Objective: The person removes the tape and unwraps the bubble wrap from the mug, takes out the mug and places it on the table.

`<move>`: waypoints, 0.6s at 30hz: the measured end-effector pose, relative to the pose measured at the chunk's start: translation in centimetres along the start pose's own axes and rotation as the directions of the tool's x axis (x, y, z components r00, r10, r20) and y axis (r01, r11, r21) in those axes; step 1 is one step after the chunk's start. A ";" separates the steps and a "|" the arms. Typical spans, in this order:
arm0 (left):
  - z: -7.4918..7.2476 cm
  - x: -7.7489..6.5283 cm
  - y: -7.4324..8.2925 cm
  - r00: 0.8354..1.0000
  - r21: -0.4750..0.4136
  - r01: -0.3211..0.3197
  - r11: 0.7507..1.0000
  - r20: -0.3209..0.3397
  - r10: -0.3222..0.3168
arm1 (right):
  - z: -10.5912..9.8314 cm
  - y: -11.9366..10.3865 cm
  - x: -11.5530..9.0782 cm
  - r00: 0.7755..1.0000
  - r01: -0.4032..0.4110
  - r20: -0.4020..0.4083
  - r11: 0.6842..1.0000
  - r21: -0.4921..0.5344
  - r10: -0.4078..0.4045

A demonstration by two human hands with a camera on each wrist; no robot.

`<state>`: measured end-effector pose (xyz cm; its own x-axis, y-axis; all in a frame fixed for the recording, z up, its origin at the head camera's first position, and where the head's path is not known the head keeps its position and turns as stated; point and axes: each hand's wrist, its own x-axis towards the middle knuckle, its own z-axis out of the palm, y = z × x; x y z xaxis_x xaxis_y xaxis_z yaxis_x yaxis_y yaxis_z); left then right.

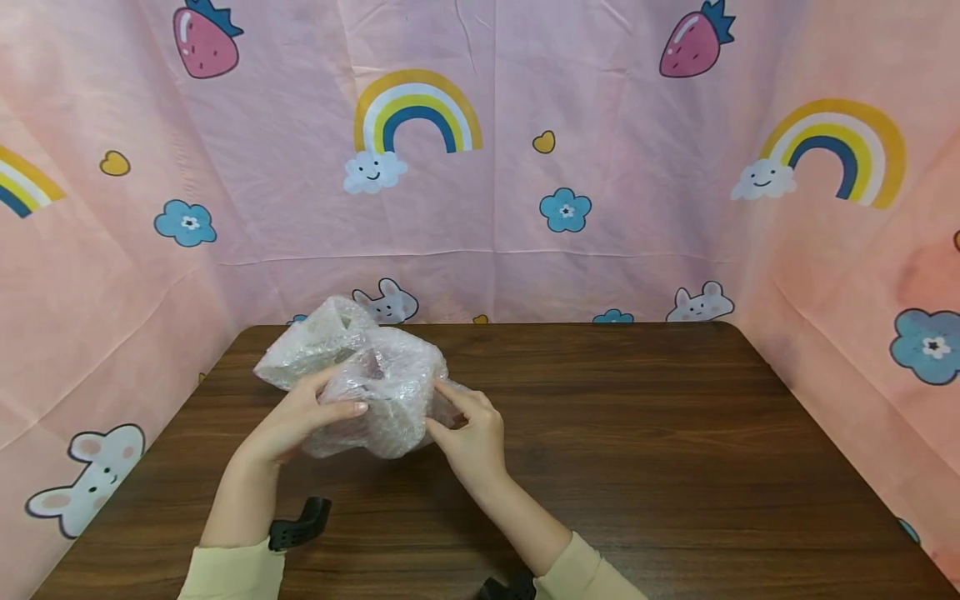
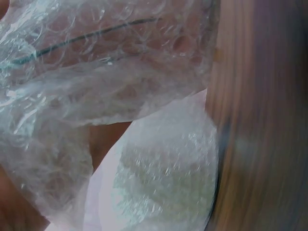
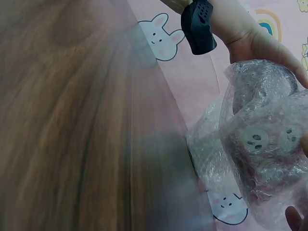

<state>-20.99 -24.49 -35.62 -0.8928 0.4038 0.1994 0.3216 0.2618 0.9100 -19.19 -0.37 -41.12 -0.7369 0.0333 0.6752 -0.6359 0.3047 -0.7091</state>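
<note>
A bundle of clear bubble wrap (image 1: 401, 379) is held up between both hands over the left part of the table. Through the plastic in the right wrist view, a reddish wrapped object (image 3: 269, 144) shows two pale round face prints; its kind I cannot tell. My left hand (image 1: 296, 421) grips the bundle's left side, thumb on the near face. On the right side, my right hand (image 1: 474, 433) pinches the wrap between thumb and forefinger. Behind and to the left sits a second bubble-wrapped bundle (image 1: 311, 342), also seen as pale crinkled wrap (image 2: 163, 178) in the left wrist view.
The dark wooden table (image 1: 637, 450) extends to the right and towards the front. A pink printed cloth (image 1: 495, 225) hangs around its back and sides. Black wrist mounts (image 1: 302, 525) sit by both sleeves.
</note>
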 end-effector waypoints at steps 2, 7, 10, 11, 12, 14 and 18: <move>0.4 0.3 0.1 1.000 0.004 0.016 1.000 -0.004 -0.016 | -0.5 0.2 0.1 1.000 0.003 -0.002 1.000 -0.003 -0.003; 1.5 1.1 0.0 0.999 -0.001 0.053 0.999 -0.015 -0.053 | -1.6 0.6 0.3 1.000 -0.005 0.007 1.000 -0.001 0.005; 2.2 1.5 -0.1 0.999 -0.021 0.052 0.998 -0.014 -0.052 | -2.2 1.0 0.4 1.000 -0.015 0.002 1.000 -0.007 0.015; 2.4 1.7 -0.1 0.999 -0.030 0.050 0.998 -0.013 -0.050 | -2.4 1.1 0.4 1.000 -0.016 0.000 1.000 -0.009 0.016; 2.6 1.9 -0.1 0.999 -0.034 0.044 0.998 -0.011 -0.045 | -2.6 1.2 0.4 1.000 -0.020 -0.001 1.000 -0.012 0.020; 3.1 2.3 -0.1 0.999 -0.042 0.044 0.998 -0.008 -0.044 | -3.0 1.5 0.4 1.000 -0.024 -0.004 1.000 -0.016 0.024; 4.0 3.0 0.0 0.998 -0.057 0.056 0.997 -0.004 -0.056 | -3.9 2.0 0.4 0.999 -0.040 -0.008 0.998 -0.039 0.040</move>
<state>-22.36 -19.75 -36.50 -0.9106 0.3852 0.1496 0.2531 0.2338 0.9388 -19.89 3.97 -41.47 -0.7597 0.0530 0.6481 -0.5965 0.3401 -0.7270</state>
